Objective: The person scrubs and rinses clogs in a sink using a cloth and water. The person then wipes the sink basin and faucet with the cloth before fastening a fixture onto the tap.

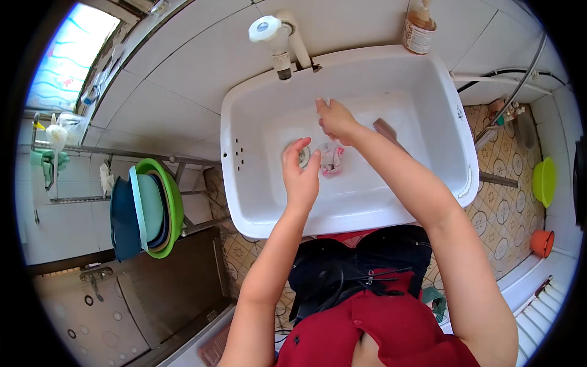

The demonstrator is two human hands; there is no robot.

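Note:
Both hands are over the white sink (257,214). My left hand (299,177) hangs above the drain area with its thumb and fingers apart, holding nothing. My right hand (337,122) is higher in the basin with its fingers curled closed. A small whitish bit shows at its fingertips, too unclear to name. Below and between the hands lies a crumpled pink-and-white wet thing (332,160), perhaps a small cloth. A brownish-pink brush (385,129) with bristles rests on the basin floor, partly behind my right forearm. The round drain (304,156) is partly covered by my left fingers.
A white tap (275,43) juts over the sink's back left rim. A pump bottle (419,29) stands at the back right corner. Stacked basins (174,208) hang on a rack at left. A lime basin (543,182) and an orange pot (542,243) are at right.

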